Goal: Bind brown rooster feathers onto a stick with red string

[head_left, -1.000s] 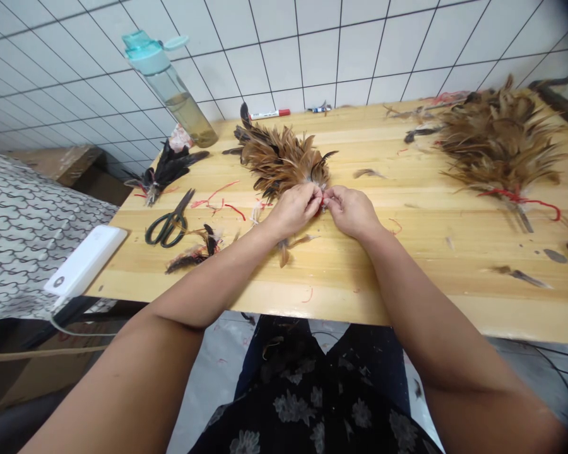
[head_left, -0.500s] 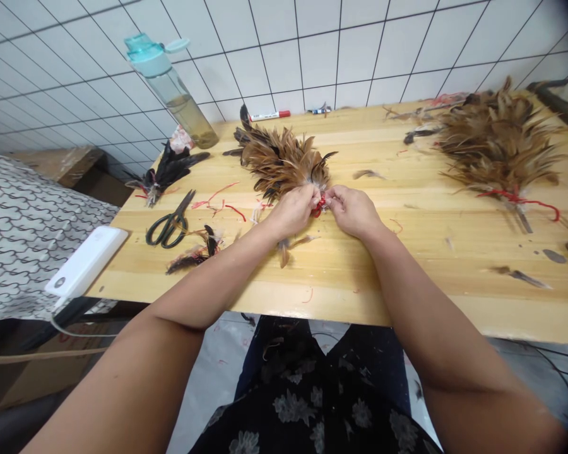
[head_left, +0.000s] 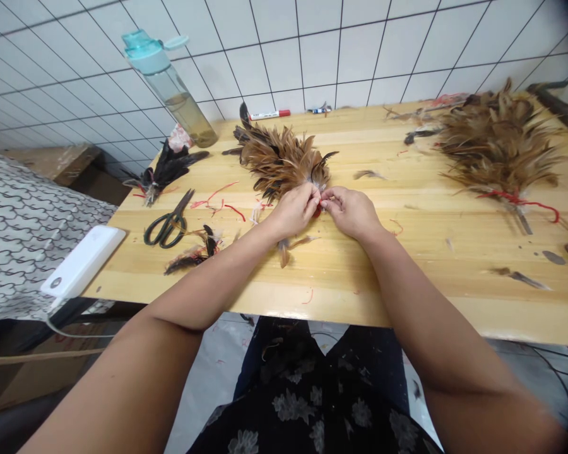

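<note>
A bundle of brown and black feathers (head_left: 281, 161) lies on the wooden table, its quill end pointing toward me. At that end my left hand (head_left: 296, 209) is closed, its fingers pinching the quills where a red string (head_left: 317, 212) is wound. My right hand (head_left: 351, 212) is closed too, thumb and fingertips pressed together at the same red string, almost touching the left fingers. The fingers hide most of the string and the quill ends. Loose feathers (head_left: 284, 253) lie just in front of my left hand.
Black scissors (head_left: 169, 222), a dark feather bunch (head_left: 165, 169) and a water bottle (head_left: 180, 101) stand or lie at left. A white power bank (head_left: 84, 260) rests on the left edge. Another tied feather bundle (head_left: 499, 148) lies at right. A red marker (head_left: 269, 115) is by the tiled wall.
My fingertips have drawn closer over the red string, and less of it shows. My right hand has shifted slightly left. The feather bundle stays in place.
</note>
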`<state>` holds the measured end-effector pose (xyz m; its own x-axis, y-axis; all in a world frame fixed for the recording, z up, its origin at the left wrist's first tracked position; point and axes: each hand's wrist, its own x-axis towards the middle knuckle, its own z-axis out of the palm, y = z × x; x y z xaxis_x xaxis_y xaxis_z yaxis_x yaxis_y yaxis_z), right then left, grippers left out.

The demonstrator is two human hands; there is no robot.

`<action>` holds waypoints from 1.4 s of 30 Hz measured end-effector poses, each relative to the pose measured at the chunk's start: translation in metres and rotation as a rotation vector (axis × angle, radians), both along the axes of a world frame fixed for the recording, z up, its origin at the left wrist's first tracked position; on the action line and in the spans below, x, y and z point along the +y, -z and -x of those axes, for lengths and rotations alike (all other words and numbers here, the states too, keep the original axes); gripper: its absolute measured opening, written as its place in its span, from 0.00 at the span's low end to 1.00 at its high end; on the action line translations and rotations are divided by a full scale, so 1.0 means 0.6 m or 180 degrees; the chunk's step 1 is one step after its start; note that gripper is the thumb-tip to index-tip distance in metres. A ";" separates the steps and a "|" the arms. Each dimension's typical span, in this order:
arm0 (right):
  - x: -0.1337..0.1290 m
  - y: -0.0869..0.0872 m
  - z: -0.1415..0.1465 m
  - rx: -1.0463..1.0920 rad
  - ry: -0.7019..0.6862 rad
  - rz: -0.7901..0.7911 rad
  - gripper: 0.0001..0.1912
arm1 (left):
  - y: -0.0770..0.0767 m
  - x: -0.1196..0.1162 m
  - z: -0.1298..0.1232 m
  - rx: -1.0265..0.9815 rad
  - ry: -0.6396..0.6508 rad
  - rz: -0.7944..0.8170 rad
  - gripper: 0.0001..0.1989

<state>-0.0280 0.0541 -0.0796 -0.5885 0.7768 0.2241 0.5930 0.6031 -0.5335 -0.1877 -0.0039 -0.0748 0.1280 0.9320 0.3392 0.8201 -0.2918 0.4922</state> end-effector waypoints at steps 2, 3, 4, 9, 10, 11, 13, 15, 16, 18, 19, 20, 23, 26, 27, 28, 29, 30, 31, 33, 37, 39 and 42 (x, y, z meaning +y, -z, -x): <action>0.001 0.003 0.001 -0.0004 -0.0013 -0.0067 0.12 | 0.000 0.000 -0.001 -0.0020 -0.0021 -0.0022 0.04; 0.002 0.004 0.001 -0.0013 -0.0011 -0.0096 0.12 | 0.001 -0.001 -0.001 -0.0032 -0.0040 -0.0022 0.04; 0.002 0.004 0.001 -0.0021 -0.0001 -0.0112 0.12 | 0.001 -0.001 -0.002 -0.0045 -0.0071 -0.0019 0.04; -0.002 -0.001 0.001 0.0071 0.0052 0.0031 0.12 | 0.001 -0.002 -0.007 -0.0102 -0.0278 -0.0035 0.03; -0.003 -0.002 0.001 0.0091 0.0047 0.0063 0.13 | 0.000 -0.002 -0.008 -0.0112 -0.0297 -0.0038 0.03; -0.003 -0.003 0.002 0.0102 0.0049 0.0086 0.13 | 0.000 -0.002 -0.009 -0.0125 -0.0302 -0.0034 0.02; -0.003 -0.003 0.003 0.0095 0.0094 0.0103 0.13 | -0.001 -0.003 -0.010 -0.0168 -0.0279 -0.0012 0.03; -0.002 -0.002 0.004 0.0088 0.0145 0.0097 0.12 | -0.003 -0.004 -0.011 -0.0226 -0.0234 0.0013 0.03; -0.002 -0.001 0.005 0.0097 0.0152 0.0096 0.12 | -0.003 -0.005 -0.011 -0.0255 -0.0223 0.0018 0.04; 0.000 0.001 0.005 0.0143 0.0138 0.0123 0.12 | -0.003 -0.005 -0.011 -0.0318 -0.0243 0.0012 0.03; 0.001 0.002 0.005 0.0181 0.0129 0.0151 0.12 | -0.002 -0.005 -0.011 -0.0361 -0.0272 0.0007 0.03; 0.002 0.003 0.005 0.0223 0.0124 0.0183 0.11 | -0.001 -0.004 -0.010 -0.0417 -0.0311 0.0004 0.03; 0.004 0.005 0.004 0.0347 0.0146 0.0248 0.11 | 0.004 -0.003 -0.007 -0.0622 -0.0382 0.0033 0.03; 0.005 0.006 0.004 0.0431 0.0158 0.0258 0.11 | 0.008 -0.003 -0.006 -0.0838 -0.0293 0.0105 0.02; 0.005 0.007 0.004 0.0457 0.0159 0.0260 0.11 | 0.008 -0.004 -0.006 -0.0918 -0.0250 0.0142 0.03; 0.004 0.007 0.005 0.0482 0.0162 0.0266 0.11 | 0.007 -0.005 -0.007 -0.0993 -0.0209 0.0186 0.04; 0.004 0.008 0.005 0.0504 0.0165 0.0275 0.11 | 0.006 -0.005 -0.009 -0.1053 -0.0177 0.0231 0.06; 0.004 0.008 0.006 0.0518 0.0165 0.0290 0.11 | 0.005 -0.006 -0.011 -0.1085 -0.0157 0.0265 0.07; 0.004 0.009 0.006 0.0524 0.0162 0.0307 0.11 | 0.004 -0.006 -0.013 -0.1087 -0.0146 0.0273 0.08; 0.003 0.009 0.007 0.0520 0.0156 0.0324 0.11 | 0.003 -0.006 -0.015 -0.1031 -0.0166 0.0186 0.08; 0.002 0.008 0.008 0.0506 0.0173 0.0287 0.10 | 0.008 -0.002 -0.013 -0.0965 -0.0212 0.0025 0.01; 0.003 0.008 0.008 0.0513 0.0182 0.0283 0.10 | 0.012 0.000 -0.010 -0.1123 -0.0215 0.0101 0.02; 0.005 0.011 0.008 0.0554 0.0222 0.0294 0.10 | 0.018 0.002 -0.004 -0.1495 -0.0254 0.0255 0.03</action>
